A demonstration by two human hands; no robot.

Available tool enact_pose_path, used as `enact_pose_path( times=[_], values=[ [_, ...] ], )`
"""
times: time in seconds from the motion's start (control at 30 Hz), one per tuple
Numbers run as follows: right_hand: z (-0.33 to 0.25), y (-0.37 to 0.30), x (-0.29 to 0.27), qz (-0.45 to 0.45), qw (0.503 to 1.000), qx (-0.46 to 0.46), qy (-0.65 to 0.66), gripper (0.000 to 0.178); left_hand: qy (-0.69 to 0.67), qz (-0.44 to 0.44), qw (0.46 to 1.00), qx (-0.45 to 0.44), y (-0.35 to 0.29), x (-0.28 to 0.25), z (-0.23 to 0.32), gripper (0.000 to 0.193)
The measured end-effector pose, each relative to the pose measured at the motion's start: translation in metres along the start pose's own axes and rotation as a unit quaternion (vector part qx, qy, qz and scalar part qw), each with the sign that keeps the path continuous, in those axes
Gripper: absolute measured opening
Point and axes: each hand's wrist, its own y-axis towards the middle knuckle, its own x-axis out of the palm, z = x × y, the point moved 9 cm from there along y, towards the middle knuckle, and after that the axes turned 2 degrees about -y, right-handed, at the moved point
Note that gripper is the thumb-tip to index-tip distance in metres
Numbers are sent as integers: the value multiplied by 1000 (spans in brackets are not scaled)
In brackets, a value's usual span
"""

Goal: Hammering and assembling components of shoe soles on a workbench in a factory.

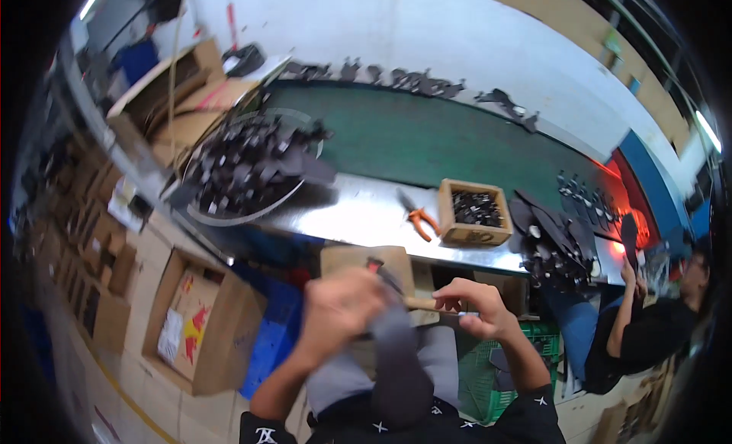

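My left hand (343, 310), blurred by motion, is closed at the upper end of a dark grey, flat, paddle-shaped piece (400, 368). The piece hangs down over my lap. My right hand (484, 307) has its thumb and fingers around a slim wooden-handled tool (421, 303), whose handle points toward my left hand. The tool's kind cannot be made out. Between the hands, a small dark part with a bit of red (380, 270) shows above a tan board (366, 257); its lower portion is hidden by my left hand.
On the bench, orange-handled pliers (419, 219) lie by a wooden box (474, 234) of small dark parts. Dark pieces fill a round clear tray (252, 220) and form a pile (560, 249). A green belt (427, 139) runs behind. A cardboard box (221, 345) and another person (648, 329) flank me.
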Motion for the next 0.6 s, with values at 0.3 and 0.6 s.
enact_pose_path(
  times=[0.3,0.6],
  values=[
    [66,-198,-196,542,778,205,-243,17,328,369,866,75,179,-267,-122,29],
    [205,-295,-412,334,736,341,-480,32,530,197,816,-121,187,-171,-208,28]
  ],
)
